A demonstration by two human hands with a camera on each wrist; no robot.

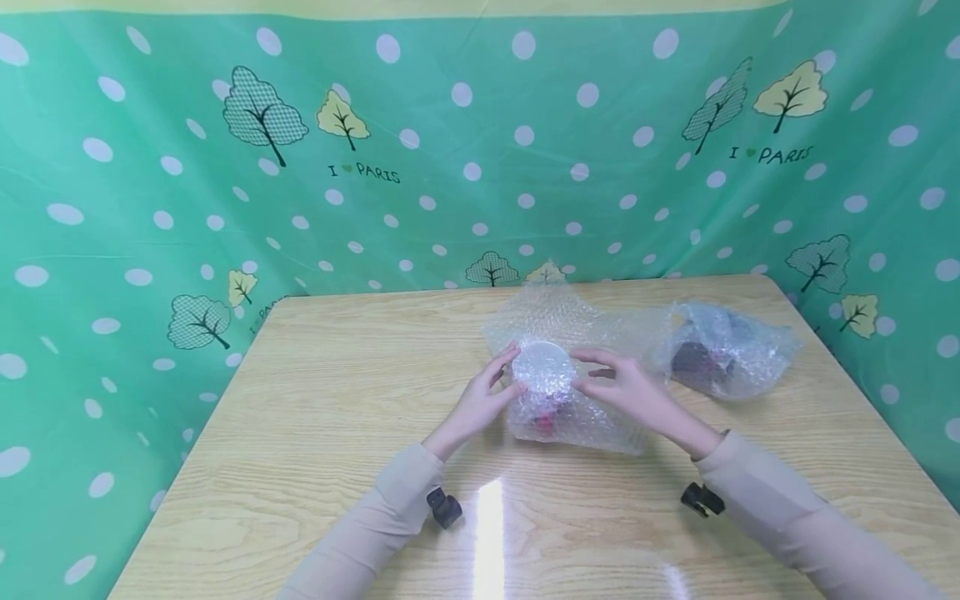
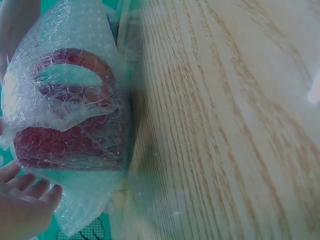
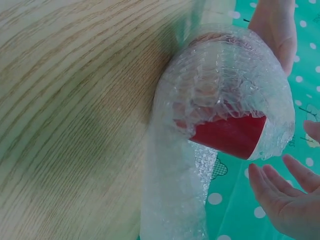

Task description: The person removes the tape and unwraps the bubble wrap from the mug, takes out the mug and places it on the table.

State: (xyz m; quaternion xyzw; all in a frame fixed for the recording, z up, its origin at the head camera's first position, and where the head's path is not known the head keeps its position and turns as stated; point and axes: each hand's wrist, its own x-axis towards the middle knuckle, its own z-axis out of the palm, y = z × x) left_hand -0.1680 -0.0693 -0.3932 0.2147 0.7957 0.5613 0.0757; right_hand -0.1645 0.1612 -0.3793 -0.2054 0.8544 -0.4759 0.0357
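Observation:
A red mug [image 3: 230, 135] with a loop handle [image 2: 75, 57] stands in loose bubble wrap [image 2: 65, 115]. In the head view its round top faces up, blurred by the clear film. My left hand [image 1: 482, 396] is at the mug's left side, thumb and fingers spread and fingertips right at the wrapped rim. On the opposite side my right hand [image 1: 626, 387] has its fingers extended, their tips beside the wrap. The right wrist view shows bare red mug wall between the wrap's edges, just above the right fingertips [image 3: 255, 175].
A second bubble-wrapped bundle [image 1: 731, 350] with something dark inside lies to the right on the wooden table [image 1: 337, 383]. A loose flap of wrap [image 1: 547, 300] extends behind the mug toward the table's back edge. A green dotted curtain [image 1: 450, 167] hangs around the table.

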